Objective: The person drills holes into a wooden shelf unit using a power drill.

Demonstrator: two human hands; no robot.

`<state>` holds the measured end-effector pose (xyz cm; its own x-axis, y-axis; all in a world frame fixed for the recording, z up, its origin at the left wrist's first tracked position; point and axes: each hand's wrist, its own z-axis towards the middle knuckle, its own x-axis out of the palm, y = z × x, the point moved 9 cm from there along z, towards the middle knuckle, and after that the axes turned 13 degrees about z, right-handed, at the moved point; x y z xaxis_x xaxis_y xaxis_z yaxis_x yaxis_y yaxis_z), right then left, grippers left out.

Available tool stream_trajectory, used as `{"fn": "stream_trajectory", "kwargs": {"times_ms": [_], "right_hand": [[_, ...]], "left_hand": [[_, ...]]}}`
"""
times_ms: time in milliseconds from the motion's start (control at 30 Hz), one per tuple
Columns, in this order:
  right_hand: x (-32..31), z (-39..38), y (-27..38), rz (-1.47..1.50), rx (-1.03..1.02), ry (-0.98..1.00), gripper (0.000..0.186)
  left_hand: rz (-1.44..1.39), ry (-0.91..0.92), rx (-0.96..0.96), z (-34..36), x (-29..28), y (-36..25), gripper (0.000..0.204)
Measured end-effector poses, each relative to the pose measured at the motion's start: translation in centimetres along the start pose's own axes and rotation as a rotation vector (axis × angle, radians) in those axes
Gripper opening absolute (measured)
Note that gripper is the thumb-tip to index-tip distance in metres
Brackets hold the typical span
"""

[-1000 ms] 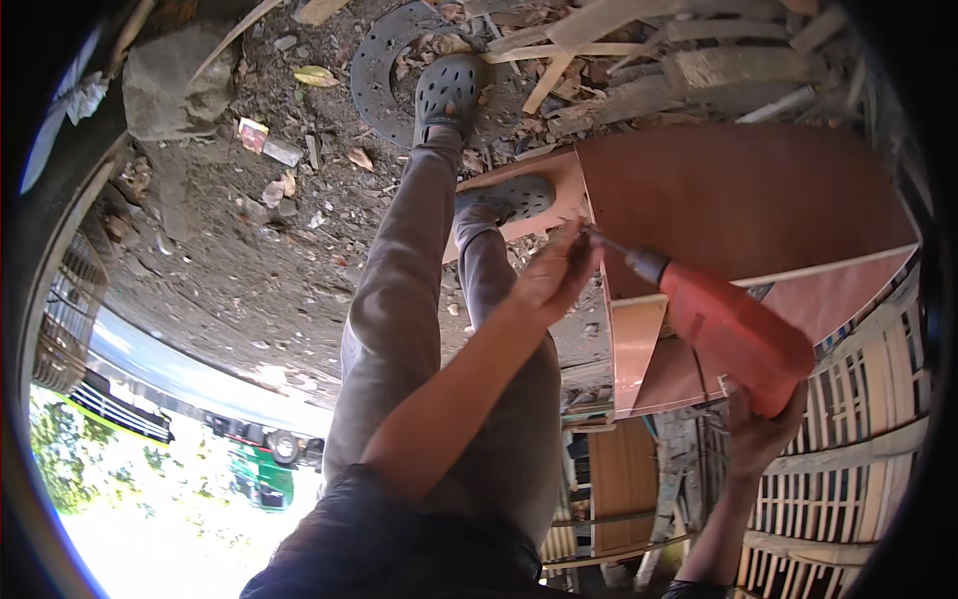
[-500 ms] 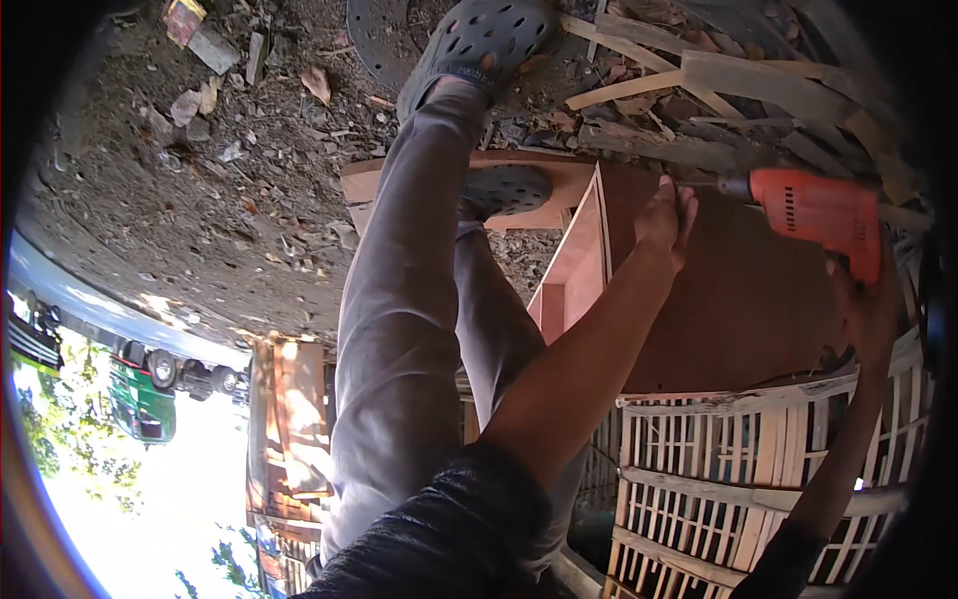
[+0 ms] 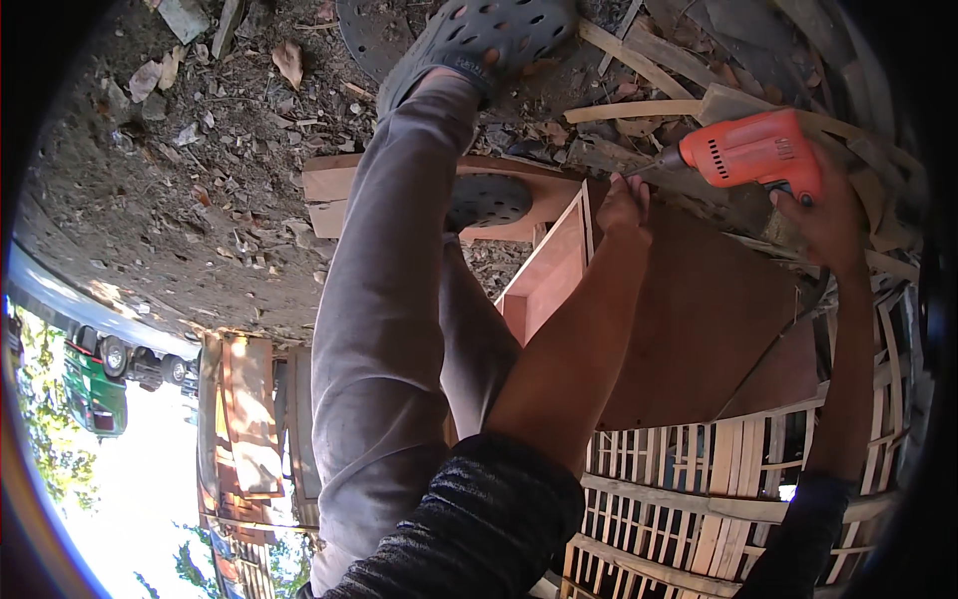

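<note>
My right hand grips the handle of an orange-red power drill, which tilts so that its bit points left and slightly down. At the bit's tip, the fingers of my left hand are pinched together by the far top corner of a reddish-brown wooden box. Whatever small thing they hold is hidden. The box's open side, with a pale edge and an inner panel, shows left of my left forearm. A dark cord runs from the drill across the box's broad panel.
A loose board lies under one of my clog-shod feet. Wood offcuts litter the ground at the far right. A slatted bamboo frame stands near right. A green truck appears at far left.
My right hand has moved the drill left and farther away, tilting it from nearly level to bit-down. My left hand stays pinched at the box corner. The whole view has shifted slightly.
</note>
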<state>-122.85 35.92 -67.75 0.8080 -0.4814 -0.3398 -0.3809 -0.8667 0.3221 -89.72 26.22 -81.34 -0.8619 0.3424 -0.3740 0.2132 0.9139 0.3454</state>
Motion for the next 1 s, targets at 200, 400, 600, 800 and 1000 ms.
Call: {"fn": "stream_trajectory", "kwargs": {"times_ms": [200,400,600,800,1000], "right_hand": [[0.7,1.1,-1.2,-0.073,-0.04,-0.001,0.074],[0.8,0.3,0.2,-0.084,-0.07,-0.035,0.073],[1.5,0.5,2.7,-0.053,-0.081,0.003,0.071],[1.6,2.8,4.2,-0.201,0.044,0.081,0.071],[1.2,0.1,8.6,-0.275,-0.109,-0.053,0.068]], "left_hand": [[-0.007,0.028,-0.055,2.6,-0.4,0.8,0.032],[0.041,0.078,-0.067,2.4,-0.4,0.7,0.031],[0.053,0.082,-0.058,2.1,-0.3,0.5,0.033],[-0.012,0.118,-0.067,2.3,-0.1,1.2,0.035],[-0.048,0.235,0.02,0.7,-0.1,1.3,0.034]]}}
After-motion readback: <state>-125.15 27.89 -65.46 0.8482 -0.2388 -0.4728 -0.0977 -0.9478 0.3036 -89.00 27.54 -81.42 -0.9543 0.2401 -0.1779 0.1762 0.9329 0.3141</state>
